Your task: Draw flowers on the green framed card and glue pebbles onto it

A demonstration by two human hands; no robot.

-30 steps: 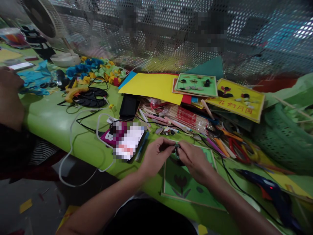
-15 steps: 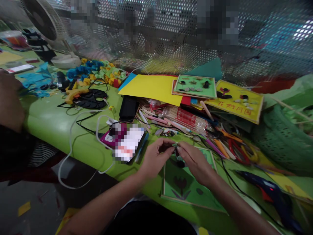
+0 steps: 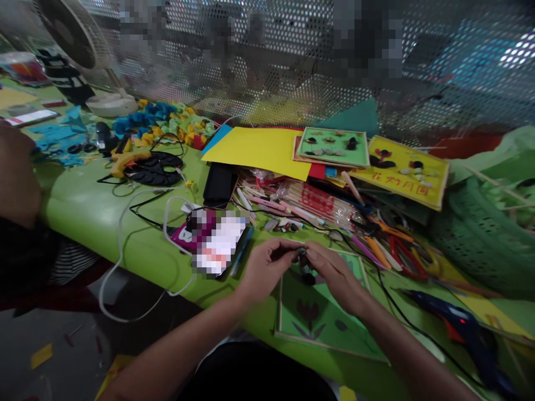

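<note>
My left hand (image 3: 267,266) and my right hand (image 3: 332,270) meet over a green framed picture board (image 3: 330,337). Between their fingertips is a small dark, stone-like piece (image 3: 301,253), partly covered by the fingers. Both hands are closed in a pinch on it. On the board below lie a dark flower shape (image 3: 309,312) with leaves, a small oval and, close under my fingers, a black round piece (image 3: 309,278). My forearms and the hands hide part of the board's upper half.
Left of my hands are a phone (image 3: 221,245), a blue pen and a white cable. A glue gun (image 3: 455,320) with a red light lies right. Behind are loose stones, sticks, pliers, finished boards (image 3: 334,146) and a green basket (image 3: 472,239). Another person's arm (image 3: 16,172) rests far left.
My fingers have shifted slightly around the small piece, and its dark surface shows more than the light green edge seen before. The hands stay over the board.
</note>
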